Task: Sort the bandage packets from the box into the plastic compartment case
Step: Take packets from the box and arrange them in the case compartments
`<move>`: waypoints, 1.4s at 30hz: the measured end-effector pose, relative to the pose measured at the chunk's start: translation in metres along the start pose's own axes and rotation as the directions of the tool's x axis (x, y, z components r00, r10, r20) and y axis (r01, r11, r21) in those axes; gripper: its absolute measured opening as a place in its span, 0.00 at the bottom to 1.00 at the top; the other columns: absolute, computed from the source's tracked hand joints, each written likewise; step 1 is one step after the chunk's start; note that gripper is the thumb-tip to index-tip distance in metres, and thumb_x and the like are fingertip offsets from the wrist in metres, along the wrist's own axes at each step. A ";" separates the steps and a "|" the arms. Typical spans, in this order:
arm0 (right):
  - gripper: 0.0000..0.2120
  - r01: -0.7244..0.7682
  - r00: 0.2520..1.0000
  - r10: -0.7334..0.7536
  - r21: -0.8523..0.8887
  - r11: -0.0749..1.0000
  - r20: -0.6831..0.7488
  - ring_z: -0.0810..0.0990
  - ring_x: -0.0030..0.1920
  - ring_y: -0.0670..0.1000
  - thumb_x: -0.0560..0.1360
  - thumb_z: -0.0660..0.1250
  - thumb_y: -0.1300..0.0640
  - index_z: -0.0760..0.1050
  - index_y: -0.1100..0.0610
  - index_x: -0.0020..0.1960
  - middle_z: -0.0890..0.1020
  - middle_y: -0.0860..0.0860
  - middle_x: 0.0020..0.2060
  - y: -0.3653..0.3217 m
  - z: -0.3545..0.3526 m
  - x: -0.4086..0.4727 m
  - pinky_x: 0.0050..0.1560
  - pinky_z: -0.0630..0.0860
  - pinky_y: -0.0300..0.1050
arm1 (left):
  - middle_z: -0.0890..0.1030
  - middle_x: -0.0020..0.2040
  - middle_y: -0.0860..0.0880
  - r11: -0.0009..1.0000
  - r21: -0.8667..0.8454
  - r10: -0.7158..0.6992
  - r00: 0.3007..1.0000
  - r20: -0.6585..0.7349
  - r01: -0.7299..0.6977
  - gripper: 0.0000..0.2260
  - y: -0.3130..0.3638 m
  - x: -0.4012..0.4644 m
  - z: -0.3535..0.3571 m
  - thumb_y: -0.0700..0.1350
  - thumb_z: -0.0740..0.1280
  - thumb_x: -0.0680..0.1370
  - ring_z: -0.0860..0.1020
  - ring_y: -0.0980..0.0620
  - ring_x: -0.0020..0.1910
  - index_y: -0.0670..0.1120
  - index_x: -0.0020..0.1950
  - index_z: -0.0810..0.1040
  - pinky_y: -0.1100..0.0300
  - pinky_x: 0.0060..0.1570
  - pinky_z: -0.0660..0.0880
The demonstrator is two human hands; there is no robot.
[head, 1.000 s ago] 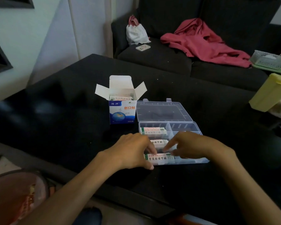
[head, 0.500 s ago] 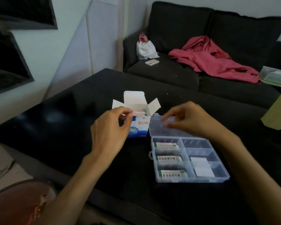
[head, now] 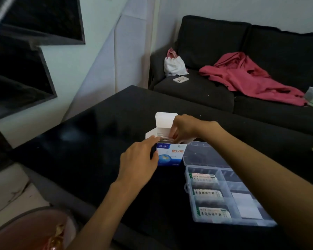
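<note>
On the black counter (head: 101, 134), I see the open blue-and-white box (head: 170, 156) standing upright at 10 o'clock of the clear compartment case (head: 222, 193), just beside its laid-back lid. My left hand (head: 139, 159) grips the box's left side, fingers curled round it. My right hand (head: 184, 127) reaches into the box mouth, fingertips pinching something there (a bandage packet, I think, though I cannot tell for sure). Three bandage packets (head: 207, 193) fill the case's left column, one per compartment.
</note>
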State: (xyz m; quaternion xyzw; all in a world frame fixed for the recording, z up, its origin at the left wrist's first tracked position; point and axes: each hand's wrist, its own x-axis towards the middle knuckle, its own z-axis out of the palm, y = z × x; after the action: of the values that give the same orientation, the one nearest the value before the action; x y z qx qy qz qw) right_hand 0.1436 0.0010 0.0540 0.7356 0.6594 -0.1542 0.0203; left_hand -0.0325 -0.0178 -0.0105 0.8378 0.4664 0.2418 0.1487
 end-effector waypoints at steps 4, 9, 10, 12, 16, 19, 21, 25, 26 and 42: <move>0.14 -0.038 0.999 0.039 0.033 0.999 -0.027 0.78 0.51 0.52 0.74 0.68 0.58 0.77 0.61 0.59 0.80 0.56 0.55 0.000 0.004 0.007 0.51 0.74 0.43 | 0.73 0.68 0.51 1.000 -0.008 0.000 1.000 0.019 0.000 0.22 -0.001 0.001 -0.002 0.52 0.61 0.80 0.72 0.53 0.65 0.57 0.74 0.61 0.59 0.55 0.73; 0.13 0.022 0.979 -0.034 -0.059 0.998 -0.203 0.80 0.51 0.53 0.75 0.67 0.57 0.77 0.59 0.59 0.81 0.54 0.54 -0.004 0.019 0.002 0.44 0.74 0.39 | 0.73 0.68 0.52 0.999 -0.033 0.010 1.000 0.009 -0.010 0.22 -0.003 0.002 0.000 0.52 0.62 0.79 0.72 0.54 0.64 0.58 0.73 0.62 0.61 0.53 0.73; 0.14 0.036 0.968 -0.048 -0.052 0.998 -0.248 0.80 0.51 0.52 0.75 0.67 0.58 0.77 0.59 0.60 0.81 0.55 0.55 -0.003 0.020 0.000 0.45 0.75 0.39 | 0.73 0.68 0.53 0.999 -0.038 0.012 1.000 0.004 -0.012 0.22 -0.003 0.002 0.001 0.52 0.62 0.79 0.72 0.54 0.64 0.58 0.73 0.63 0.61 0.53 0.73; 0.14 0.065 0.949 -0.067 -0.017 0.998 -0.309 0.80 0.52 0.53 0.75 0.67 0.60 0.77 0.60 0.61 0.80 0.56 0.56 0.000 0.019 -0.005 0.49 0.77 0.42 | 0.73 0.68 0.53 0.999 -0.049 0.016 1.000 -0.004 -0.016 0.22 -0.004 0.003 0.001 0.52 0.62 0.79 0.72 0.54 0.64 0.58 0.73 0.63 0.60 0.52 0.73; 0.13 0.103 0.870 -0.038 0.106 0.989 -0.491 0.81 0.49 0.51 0.76 0.65 0.61 0.77 0.59 0.60 0.82 0.56 0.54 0.012 0.019 -0.017 0.47 0.78 0.41 | 0.73 0.67 0.55 0.997 -0.072 0.038 0.999 -0.035 -0.040 0.19 -0.006 0.003 0.003 0.50 0.62 0.79 0.72 0.55 0.63 0.57 0.71 0.67 0.60 0.53 0.72; 0.14 0.170 0.770 0.059 0.294 0.941 -0.636 0.80 0.49 0.47 0.76 0.65 0.59 0.76 0.59 0.61 0.82 0.55 0.54 0.015 0.020 -0.032 0.47 0.76 0.36 | 0.74 0.66 0.55 0.995 -0.037 0.087 0.981 -0.172 -0.095 0.15 -0.003 0.004 0.005 0.50 0.61 0.80 0.67 0.57 0.65 0.53 0.66 0.73 0.60 0.58 0.68; 0.13 0.257 0.757 0.128 0.471 0.844 -0.641 0.79 0.51 0.44 0.76 0.65 0.59 0.76 0.57 0.61 0.81 0.53 0.56 0.015 0.024 -0.053 0.49 0.77 0.37 | 0.79 0.57 0.55 0.988 -0.126 0.050 0.957 -0.285 -0.089 0.12 0.004 0.005 0.003 0.52 0.58 0.80 0.72 0.57 0.56 0.51 0.56 0.79 0.63 0.50 0.69; 0.12 0.380 0.799 0.024 0.535 0.755 -0.601 0.74 0.59 0.39 0.69 0.65 0.45 0.79 0.42 0.52 0.78 0.37 0.55 0.018 0.049 -0.115 0.58 0.74 0.40 | 0.84 0.38 0.52 0.567 -0.737 -0.149 0.925 0.349 0.369 0.23 0.032 0.002 -0.008 0.58 0.51 0.81 0.76 0.57 0.35 0.51 0.40 0.81 0.63 0.32 0.68; 0.12 0.386 0.809 -0.003 0.528 0.756 -0.587 0.71 0.60 0.38 0.67 0.66 0.44 0.80 0.40 0.50 0.75 0.35 0.55 0.021 0.057 -0.129 0.56 0.74 0.37 | 0.84 0.38 0.52 0.485 -0.716 -0.076 0.839 0.538 0.503 0.23 0.037 -0.002 -0.008 0.60 0.52 0.80 0.78 0.56 0.35 0.50 0.42 0.82 0.64 0.30 0.67; 0.09 0.132 0.899 0.379 0.960 0.247 -0.221 0.84 0.42 0.46 0.72 0.68 0.56 0.78 0.51 0.53 0.84 0.50 0.43 0.040 0.102 -0.163 0.39 0.80 0.39 | 0.85 0.41 0.48 0.442 -0.760 -0.054 0.860 0.508 0.477 0.09 0.066 -0.020 0.027 0.42 0.72 0.73 0.83 0.57 0.38 0.42 0.51 0.81 0.68 0.34 0.77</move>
State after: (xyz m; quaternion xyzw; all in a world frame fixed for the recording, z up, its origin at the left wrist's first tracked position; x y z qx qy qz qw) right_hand 0.1482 -0.1846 -0.0089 0.6582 0.3527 -0.3623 -0.5579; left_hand 0.0199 -0.0694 -0.0073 0.5898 0.3659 0.2335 0.6809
